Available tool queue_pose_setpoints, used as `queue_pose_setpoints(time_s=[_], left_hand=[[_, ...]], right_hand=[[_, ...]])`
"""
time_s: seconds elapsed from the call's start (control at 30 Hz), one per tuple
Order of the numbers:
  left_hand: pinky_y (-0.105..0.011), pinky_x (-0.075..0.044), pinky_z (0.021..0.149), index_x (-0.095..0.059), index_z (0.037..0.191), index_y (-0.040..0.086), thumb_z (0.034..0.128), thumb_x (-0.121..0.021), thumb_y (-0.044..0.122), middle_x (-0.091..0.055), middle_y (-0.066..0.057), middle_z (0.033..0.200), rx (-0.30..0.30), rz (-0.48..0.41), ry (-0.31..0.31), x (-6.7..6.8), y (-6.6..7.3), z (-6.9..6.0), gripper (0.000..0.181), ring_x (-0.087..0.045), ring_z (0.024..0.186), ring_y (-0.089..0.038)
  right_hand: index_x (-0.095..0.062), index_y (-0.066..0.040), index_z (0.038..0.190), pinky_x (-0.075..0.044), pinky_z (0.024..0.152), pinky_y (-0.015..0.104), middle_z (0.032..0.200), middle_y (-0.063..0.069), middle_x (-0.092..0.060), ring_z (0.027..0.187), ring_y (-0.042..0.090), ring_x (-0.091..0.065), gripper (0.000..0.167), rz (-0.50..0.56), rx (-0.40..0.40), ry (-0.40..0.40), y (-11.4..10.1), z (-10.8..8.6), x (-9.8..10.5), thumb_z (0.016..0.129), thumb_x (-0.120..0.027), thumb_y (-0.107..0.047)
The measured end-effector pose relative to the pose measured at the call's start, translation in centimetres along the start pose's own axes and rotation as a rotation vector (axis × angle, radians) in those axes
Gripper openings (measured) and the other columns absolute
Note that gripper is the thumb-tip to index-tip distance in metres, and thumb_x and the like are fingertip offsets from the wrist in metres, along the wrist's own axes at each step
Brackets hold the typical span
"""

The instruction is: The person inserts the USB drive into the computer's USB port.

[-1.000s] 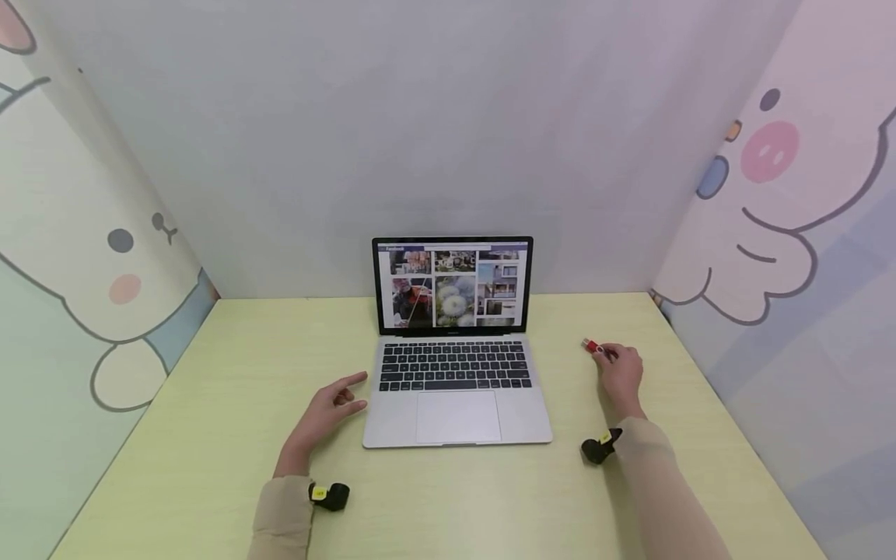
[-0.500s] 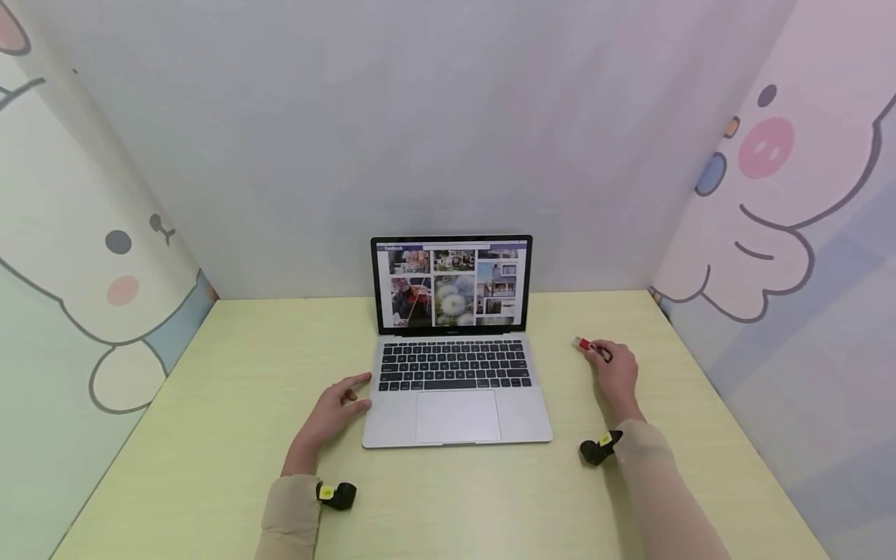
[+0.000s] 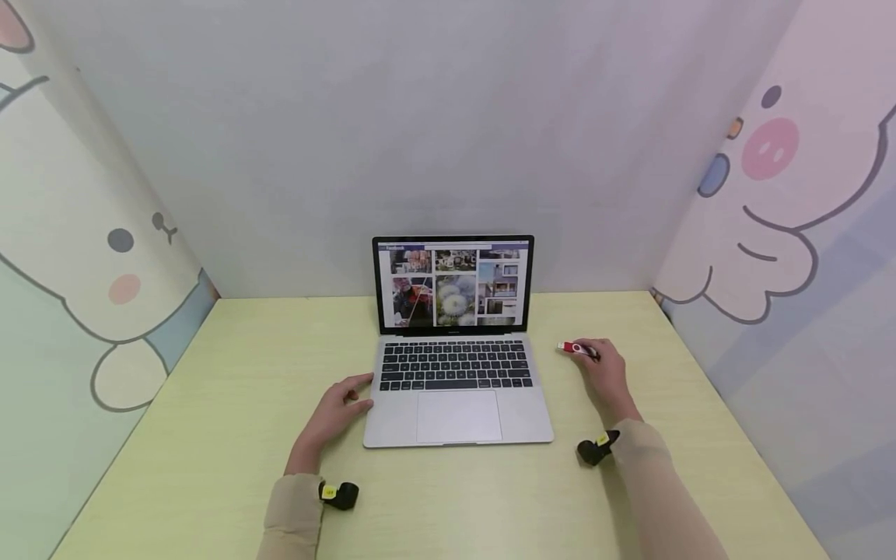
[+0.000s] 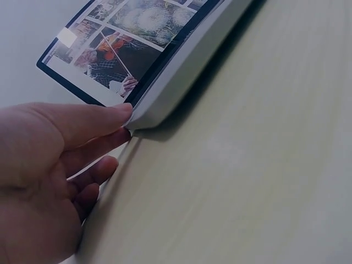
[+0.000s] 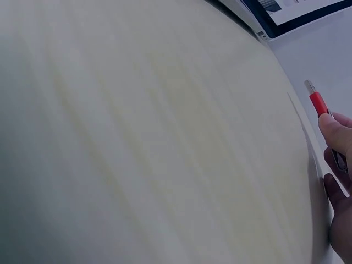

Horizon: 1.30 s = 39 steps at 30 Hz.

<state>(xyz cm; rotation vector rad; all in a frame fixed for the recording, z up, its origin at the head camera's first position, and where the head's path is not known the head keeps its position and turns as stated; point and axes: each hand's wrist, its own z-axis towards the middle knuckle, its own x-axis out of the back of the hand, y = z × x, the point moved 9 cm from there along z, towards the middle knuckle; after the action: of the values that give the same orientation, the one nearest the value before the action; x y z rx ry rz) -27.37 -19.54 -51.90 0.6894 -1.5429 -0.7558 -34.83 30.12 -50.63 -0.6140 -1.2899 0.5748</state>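
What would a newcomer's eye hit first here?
Probably the open laptop in the middle of the table, its lit screen full of photos. Next, the bright red USB stick in the right hand, off the laptop's right side. Then the pink-nosed cartoon figure on the wall at the head view's right.
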Motion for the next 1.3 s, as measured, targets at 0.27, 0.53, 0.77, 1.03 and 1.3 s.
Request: queue_pose_setpoints(time_s=[0.27,0.53,0.77,1.03,1.3], left_hand=[[-0.035,-0.039,0.087,-0.055,0.136,0.006,0.0885,-0.067,0.009,-0.059,-0.011,0.126,-0.006,0.004,-0.005,-0.1,0.2,-0.1,0.049,-0.048,0.098,-0.022],[-0.037,-0.038,0.088,-0.055,0.137,0.006,0.0886,-0.067,0.008,-0.059,-0.012,0.130,-0.006,0.010,-0.002,0.0,0.0,0.0,0.049,-0.048,0.098,-0.022],[-0.037,-0.037,0.090,-0.054,0.137,0.007,0.0887,-0.066,0.008,-0.056,-0.011,0.137,-0.012,0.008,-0.005,-0.2,0.0,0.0,0.050,-0.046,0.099,-0.022],[-0.038,-0.038,0.092,-0.054,0.137,0.007,0.0888,-0.066,0.008,-0.055,-0.012,0.138,-0.021,-0.003,-0.003,-0.2,0.2,0.0,0.050,-0.046,0.100,-0.022],[-0.039,-0.038,0.093,-0.054,0.137,0.006,0.0889,-0.066,0.008,-0.055,-0.013,0.139,-0.015,-0.001,-0.002,-0.3,0.1,0.0,0.049,-0.047,0.101,-0.022]], right_hand=[[-0.063,-0.004,0.124,-0.037,0.105,0.056,0.124,0.024,-0.056,0.120,0.040,-0.051,0.032,0.000,0.015,-0.073,-0.4,0.2,-1.2,0.093,-0.063,-0.016],[-0.065,-0.003,0.121,-0.039,0.102,0.056,0.121,0.023,-0.059,0.117,0.039,-0.053,0.030,-0.002,0.061,-0.096,-1.5,0.4,-2.3,0.092,-0.064,-0.013],[-0.066,-0.003,0.118,-0.037,0.102,0.057,0.120,0.024,-0.061,0.116,0.041,-0.053,0.029,-0.013,0.076,-0.105,-2.2,0.3,-2.7,0.091,-0.065,-0.011],[-0.068,-0.002,0.116,-0.038,0.103,0.056,0.119,0.023,-0.064,0.116,0.040,-0.054,0.027,-0.031,0.109,-0.138,-2.8,0.6,-3.5,0.091,-0.065,-0.010],[-0.068,-0.001,0.116,-0.039,0.102,0.056,0.118,0.024,-0.064,0.115,0.040,-0.055,0.027,-0.047,0.116,-0.146,-2.9,0.6,-3.7,0.090,-0.065,-0.008]])
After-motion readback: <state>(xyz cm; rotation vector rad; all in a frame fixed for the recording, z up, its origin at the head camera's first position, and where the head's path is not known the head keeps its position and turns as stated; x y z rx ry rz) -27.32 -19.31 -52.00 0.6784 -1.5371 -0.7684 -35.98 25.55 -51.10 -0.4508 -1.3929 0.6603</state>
